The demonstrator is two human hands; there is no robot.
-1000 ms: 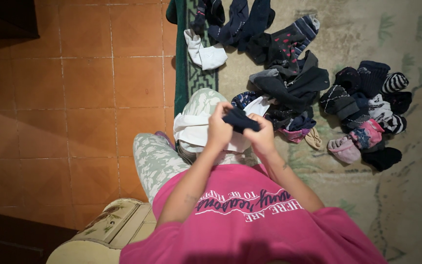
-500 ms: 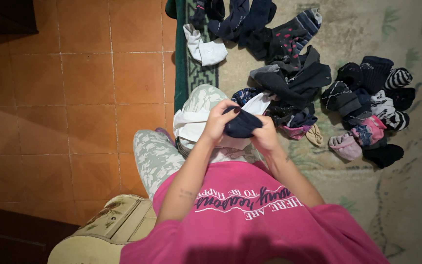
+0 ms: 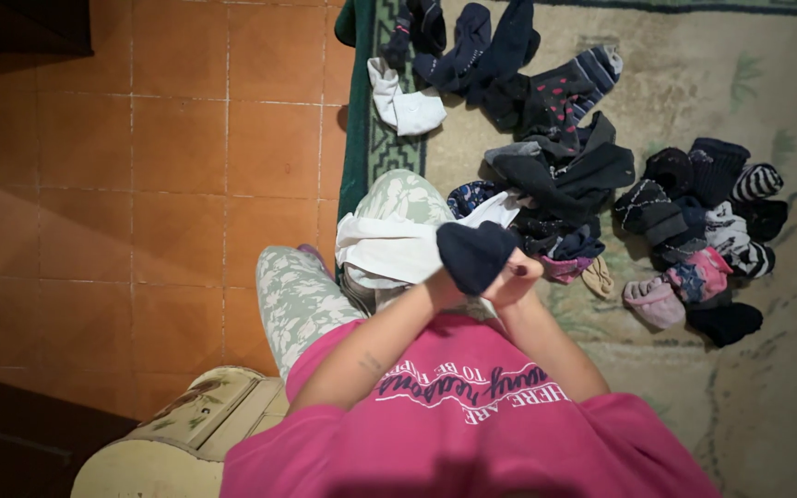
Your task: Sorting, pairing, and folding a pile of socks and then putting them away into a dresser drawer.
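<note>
Rug [image 3: 767,83]: pale, patterned, lying beside orange floor tiles [image 3: 177,138]; far and right edges running out of view.
Sock pile [image 3: 555,166]: dark and striped socks, overlapping, so individual pairs are hard to separate.
White cloth [image 3: 389,244]: resting across the knee.
Navy sock [image 3: 474,255]: 1 rounded, bundled piece, sitting above the lap, touching both hands.
Left hand [image 3: 440,286]: mostly hidden behind the sock, probably gripping it.
Right hand [image 3: 520,279]: fingers closing on its edge.

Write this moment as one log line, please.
left hand + right hand: grip dark sock bundle | loose socks on rug
</note>
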